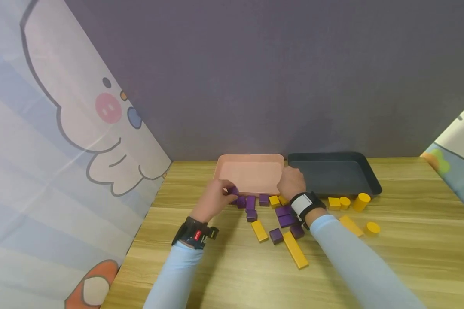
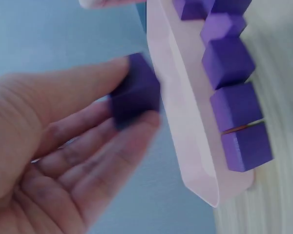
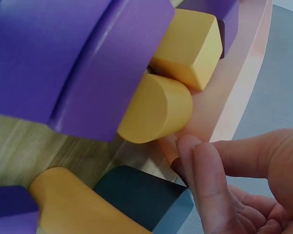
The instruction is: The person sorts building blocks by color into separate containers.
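With the grip of your left hand (image 1: 212, 199), you are grasping a purple block (image 2: 136, 90) between the thumb and the fingers, near the front left corner of the pink tray (image 1: 251, 174). Your right hand (image 1: 291, 183) is at the tray's front right corner, close to a yellow rounded block (image 3: 156, 109); whether its grip holds something, I cannot tell. Just beside, the dark tray (image 1: 330, 174) stands on the bench (image 1: 232, 270).

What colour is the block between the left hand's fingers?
Purple: the block shows best in the left wrist view.
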A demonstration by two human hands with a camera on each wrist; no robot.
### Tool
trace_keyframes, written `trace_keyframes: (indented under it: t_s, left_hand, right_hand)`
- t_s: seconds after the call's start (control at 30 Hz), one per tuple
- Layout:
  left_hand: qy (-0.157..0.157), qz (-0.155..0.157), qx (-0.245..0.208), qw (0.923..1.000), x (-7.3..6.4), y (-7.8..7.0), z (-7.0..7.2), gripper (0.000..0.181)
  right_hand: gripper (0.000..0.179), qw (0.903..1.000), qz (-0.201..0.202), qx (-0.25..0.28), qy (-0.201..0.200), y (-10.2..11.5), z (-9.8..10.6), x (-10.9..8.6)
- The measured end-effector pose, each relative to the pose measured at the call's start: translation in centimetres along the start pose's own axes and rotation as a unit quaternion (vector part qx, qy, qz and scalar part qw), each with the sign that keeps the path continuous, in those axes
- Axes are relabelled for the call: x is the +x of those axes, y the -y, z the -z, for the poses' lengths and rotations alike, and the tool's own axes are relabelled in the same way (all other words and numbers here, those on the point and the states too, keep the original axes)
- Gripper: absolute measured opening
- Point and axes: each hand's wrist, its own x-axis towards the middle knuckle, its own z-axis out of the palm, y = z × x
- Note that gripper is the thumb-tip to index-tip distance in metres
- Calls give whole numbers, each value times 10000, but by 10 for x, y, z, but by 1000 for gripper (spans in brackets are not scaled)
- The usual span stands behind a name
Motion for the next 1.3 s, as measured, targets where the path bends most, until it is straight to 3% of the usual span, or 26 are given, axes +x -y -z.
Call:
trace_keyframes:
  t_s: [0.13, 0.3, 0.47, 0.6, 0.7, 1.1, 1.3]
  left_hand:
    - [-203, -46, 249, 9995, 36, 5, 3, 14]
    - [-215, -124, 567, 9981, 77, 22, -3, 15]
    - [-238, 46, 1065, 9940, 103, 47, -7, 23]
    - [-142, 588, 1154, 9915, 108, 61, -10, 24]
    - [-37, 819, 1098, 9906, 106, 67, -12, 22]
    - [85, 664, 1182, 9907, 108, 76, -21, 24]
    - [-99, 485, 1356, 9895, 109, 75, -23, 36]
  right_hand:
    - [24, 10000, -37, -47, -17, -3, 2, 1]
    - [27, 9996, -259, -113, 58, -2, -1, 2]
    - [24, 9996, -290, -25, 28, -1, -3, 0]
    - [23, 9996, -292, 45, 46, 0, -5, -3]
    - [24, 9994, -324, 71, 105, 1, -6, -4]
    - [22, 9996, -250, 14, -85, 2, -6, -4]
    - [20, 9996, -235, 43, -164, 0, -5, -1]
